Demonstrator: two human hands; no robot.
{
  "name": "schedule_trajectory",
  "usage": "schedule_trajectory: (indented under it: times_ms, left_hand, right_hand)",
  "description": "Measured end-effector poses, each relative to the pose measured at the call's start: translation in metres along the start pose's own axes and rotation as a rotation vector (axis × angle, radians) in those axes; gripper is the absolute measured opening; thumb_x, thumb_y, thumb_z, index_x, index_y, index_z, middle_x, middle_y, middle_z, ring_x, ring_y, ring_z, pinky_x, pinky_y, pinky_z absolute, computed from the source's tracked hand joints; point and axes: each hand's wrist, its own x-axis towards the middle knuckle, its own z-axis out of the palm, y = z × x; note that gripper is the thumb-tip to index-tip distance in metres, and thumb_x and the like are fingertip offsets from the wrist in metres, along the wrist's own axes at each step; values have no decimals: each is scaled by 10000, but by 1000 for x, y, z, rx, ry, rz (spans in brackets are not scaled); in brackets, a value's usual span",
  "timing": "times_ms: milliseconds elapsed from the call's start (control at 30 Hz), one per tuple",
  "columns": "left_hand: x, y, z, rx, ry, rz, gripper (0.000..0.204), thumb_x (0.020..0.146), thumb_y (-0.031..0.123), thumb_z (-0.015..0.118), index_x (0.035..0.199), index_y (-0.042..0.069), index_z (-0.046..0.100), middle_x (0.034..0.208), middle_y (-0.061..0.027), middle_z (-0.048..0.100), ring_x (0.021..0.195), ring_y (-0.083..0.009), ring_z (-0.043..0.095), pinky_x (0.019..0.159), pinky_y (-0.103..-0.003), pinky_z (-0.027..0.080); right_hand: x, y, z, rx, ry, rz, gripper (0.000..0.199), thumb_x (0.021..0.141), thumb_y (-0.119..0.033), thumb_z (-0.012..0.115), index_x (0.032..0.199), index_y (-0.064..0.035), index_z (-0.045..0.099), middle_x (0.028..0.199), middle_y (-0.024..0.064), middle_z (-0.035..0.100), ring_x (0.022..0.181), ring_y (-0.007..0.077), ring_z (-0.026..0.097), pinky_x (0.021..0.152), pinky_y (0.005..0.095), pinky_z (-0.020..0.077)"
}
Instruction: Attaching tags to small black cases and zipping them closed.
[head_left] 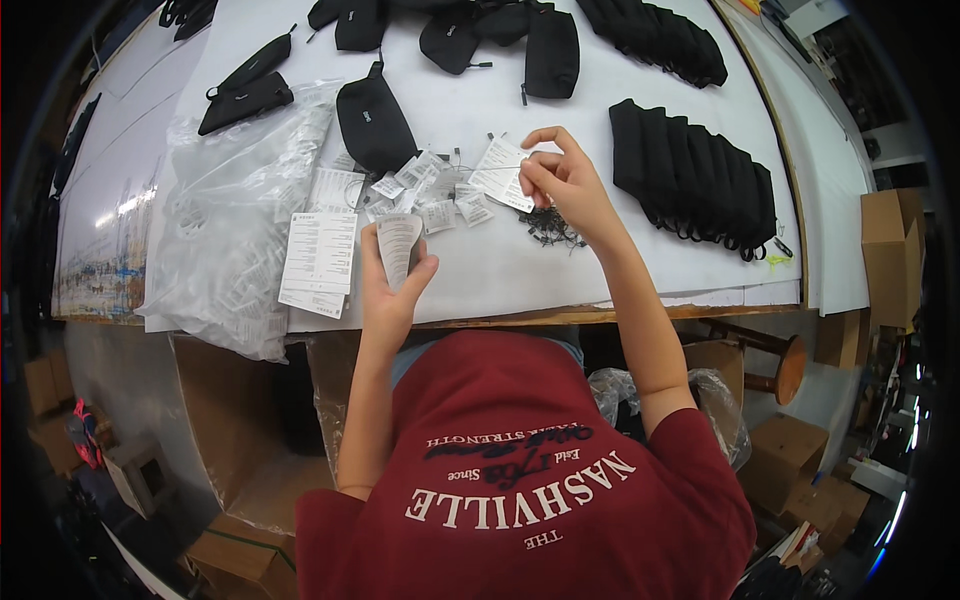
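My left hand [385,285] is wrapped round a curved white printed card [398,248], perhaps several together. My right hand [562,178] is raised over the table with its fingertips pinched on a thin dark string [508,167]. Just left of those fingers is another white printed card [497,180]; whether it hangs from the string or lies on the table I cannot tell. Between my hands lie several small clear packets with white labels [438,215]. A tangle of black strings [553,228] lies below my right hand. Beside my left hand is a stack of white printed cards [318,258].
A large clear plastic bag [235,215] covers the table's left part. Black zip pouches [375,122] lie across the back, with overlapping rows of black pouches [690,175] at the right. Cardboard boxes [235,430] and a wooden stool [785,368] stand below the table edge.
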Motion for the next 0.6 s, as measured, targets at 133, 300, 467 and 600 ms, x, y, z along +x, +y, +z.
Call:
schedule_trajectory:
  times_ms: [133,300,467,600]
  left_hand:
    - [2,-1,6,-20,-53,-6,436,818,80,669,1168,40,413,932,-43,542,803,-93,511,691,-231,437]
    - [-2,-2,12,-35,-131,9,391,839,75,635,1163,46,417,894,-37,552,731,-80,508,601,-228,423]
    - [-10,5,25,-120,-126,32,311,833,34,651,1112,12,515,926,-52,583,778,-111,555,713,-224,447]
    - [-6,3,26,116,-95,266,239,818,29,684,1031,-3,582,956,-61,613,831,-121,581,792,-236,453]
  right_hand:
    - [-18,-21,4,259,-107,6,209,959,-145,521,1116,-8,534,914,131,672,806,159,650,663,235,493]
    - [-24,-24,5,281,-100,-74,215,961,-173,529,1098,-9,557,1067,199,668,1004,238,660,767,296,530]
    - [-33,-27,5,163,-49,-137,149,929,-130,583,1007,-3,570,1052,199,673,925,204,681,675,251,523]
    - [-54,-33,12,86,-17,-80,91,894,-78,618,937,-2,590,912,139,685,763,125,658,595,205,471]
